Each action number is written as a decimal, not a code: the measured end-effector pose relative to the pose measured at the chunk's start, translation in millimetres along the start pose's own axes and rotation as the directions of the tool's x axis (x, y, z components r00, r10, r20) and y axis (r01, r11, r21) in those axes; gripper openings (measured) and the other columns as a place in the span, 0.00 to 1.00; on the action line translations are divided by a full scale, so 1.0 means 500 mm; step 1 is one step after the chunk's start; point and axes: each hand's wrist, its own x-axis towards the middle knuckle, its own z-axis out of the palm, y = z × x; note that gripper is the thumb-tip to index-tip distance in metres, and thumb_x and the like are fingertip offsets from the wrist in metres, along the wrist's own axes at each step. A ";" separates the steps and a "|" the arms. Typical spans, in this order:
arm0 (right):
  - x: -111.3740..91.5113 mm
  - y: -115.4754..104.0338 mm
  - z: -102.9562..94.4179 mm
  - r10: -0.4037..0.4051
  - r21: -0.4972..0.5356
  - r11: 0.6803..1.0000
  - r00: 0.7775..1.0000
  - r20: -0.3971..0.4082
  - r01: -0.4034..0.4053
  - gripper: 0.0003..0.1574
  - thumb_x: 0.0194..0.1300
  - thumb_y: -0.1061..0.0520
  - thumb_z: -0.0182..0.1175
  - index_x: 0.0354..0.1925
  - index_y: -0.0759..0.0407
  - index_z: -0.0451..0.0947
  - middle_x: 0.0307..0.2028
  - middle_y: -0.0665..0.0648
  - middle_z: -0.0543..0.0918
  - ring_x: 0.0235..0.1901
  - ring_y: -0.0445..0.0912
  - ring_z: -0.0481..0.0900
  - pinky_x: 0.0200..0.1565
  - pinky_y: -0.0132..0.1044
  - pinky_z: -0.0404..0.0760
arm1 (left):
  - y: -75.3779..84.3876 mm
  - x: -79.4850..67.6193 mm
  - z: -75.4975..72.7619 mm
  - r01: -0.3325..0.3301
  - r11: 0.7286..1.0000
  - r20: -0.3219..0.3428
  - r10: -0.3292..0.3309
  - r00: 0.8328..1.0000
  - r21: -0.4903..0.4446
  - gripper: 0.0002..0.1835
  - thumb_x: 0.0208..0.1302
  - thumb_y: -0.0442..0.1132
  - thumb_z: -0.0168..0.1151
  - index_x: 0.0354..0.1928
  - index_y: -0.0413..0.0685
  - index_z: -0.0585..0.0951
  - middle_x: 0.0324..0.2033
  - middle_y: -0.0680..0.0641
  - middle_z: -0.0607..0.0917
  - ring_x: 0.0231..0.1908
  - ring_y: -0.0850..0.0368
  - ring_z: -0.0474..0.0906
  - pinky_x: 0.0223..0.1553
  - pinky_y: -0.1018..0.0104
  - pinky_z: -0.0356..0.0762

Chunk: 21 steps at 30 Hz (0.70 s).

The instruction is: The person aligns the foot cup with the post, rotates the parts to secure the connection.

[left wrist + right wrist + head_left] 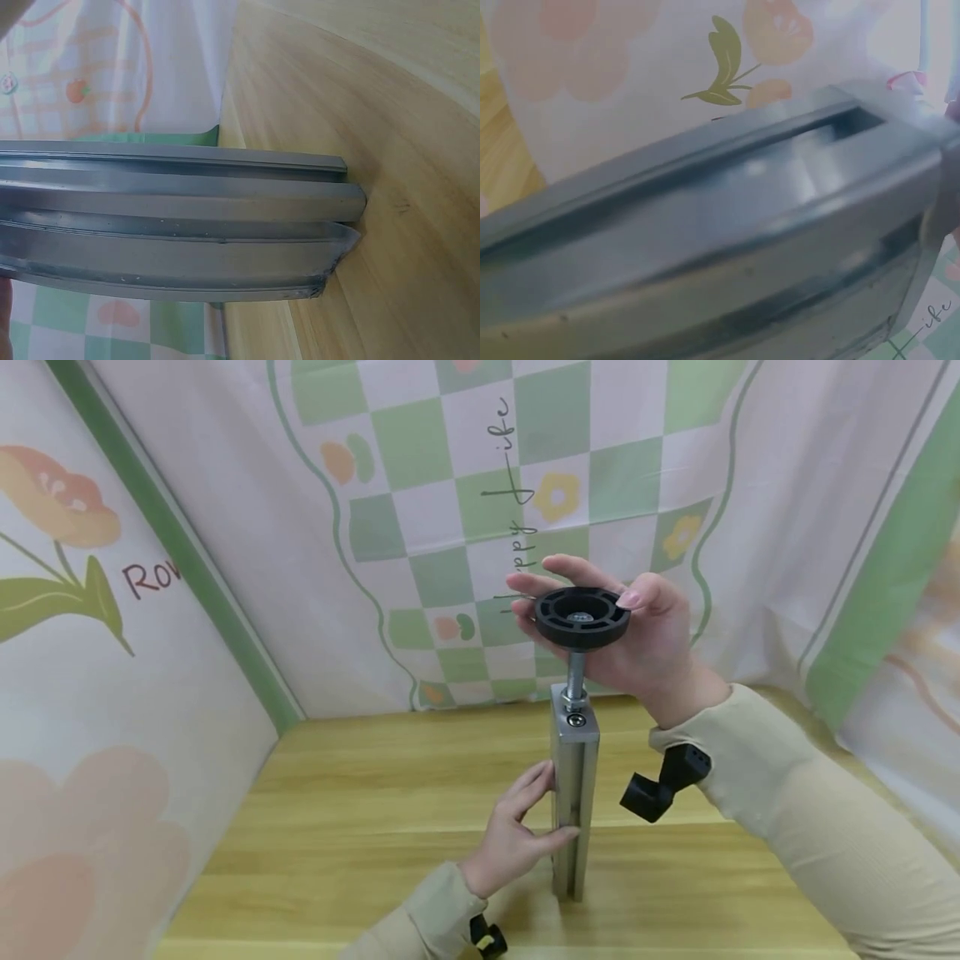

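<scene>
An aluminium extrusion [582,777] stands upright on the wooden table, a metal end plate with a screw [576,721] on its top. From that plate rises a threaded rod [575,675] with a nut [574,697], bearing a black round levelling foot [583,637]. My right hand [648,647] holds the foot, thumb on its rim and fingers spread around the far and left side. Lower down, my left hand [510,843] grips the extrusion between thumb and fingers. The left wrist view shows the grooved extrusion [187,202] with its lower end at the tabletop.
The wooden table [360,785] spreads around the extrusion. Behind it hangs a curtain [420,510] with green and white checks, and printed cloth [82,693] walls the left side. Black mounts [651,797] sit on both wrists.
</scene>
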 end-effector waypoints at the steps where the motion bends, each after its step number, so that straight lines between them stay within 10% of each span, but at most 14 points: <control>1: 0.000 0.001 -0.001 -0.002 0.012 1.000 1.000 -0.004 0.002 0.37 0.49 0.65 0.41 0.60 0.69 0.69 0.62 0.68 0.70 0.58 0.57 0.68 0.70 0.42 0.60 | -0.001 0.000 0.000 -0.002 1.000 0.001 0.002 1.000 -0.001 0.52 0.46 0.19 0.68 0.72 0.53 0.55 0.58 0.31 0.70 0.51 0.45 0.75 0.60 0.57 0.75; 11: -0.004 0.006 0.000 -0.012 0.120 0.993 1.000 -0.025 0.015 0.39 0.50 0.65 0.42 0.64 0.67 0.65 0.57 0.69 0.70 0.56 0.58 0.70 0.67 0.42 0.66 | -0.002 0.002 0.000 -0.019 1.000 0.005 0.019 1.000 0.016 0.55 0.45 0.20 0.69 0.72 0.55 0.52 0.57 0.31 0.71 0.51 0.46 0.75 0.59 0.58 0.75; 21: -0.007 0.009 0.002 -0.047 -0.102 0.994 0.997 -0.060 0.041 0.39 0.51 0.64 0.43 0.65 0.63 0.63 0.54 0.65 0.71 0.56 0.53 0.67 0.63 0.34 0.69 | -0.001 0.002 -0.001 -0.013 1.000 0.006 0.013 1.000 0.010 0.54 0.45 0.20 0.70 0.72 0.55 0.53 0.57 0.30 0.71 0.51 0.45 0.75 0.59 0.58 0.75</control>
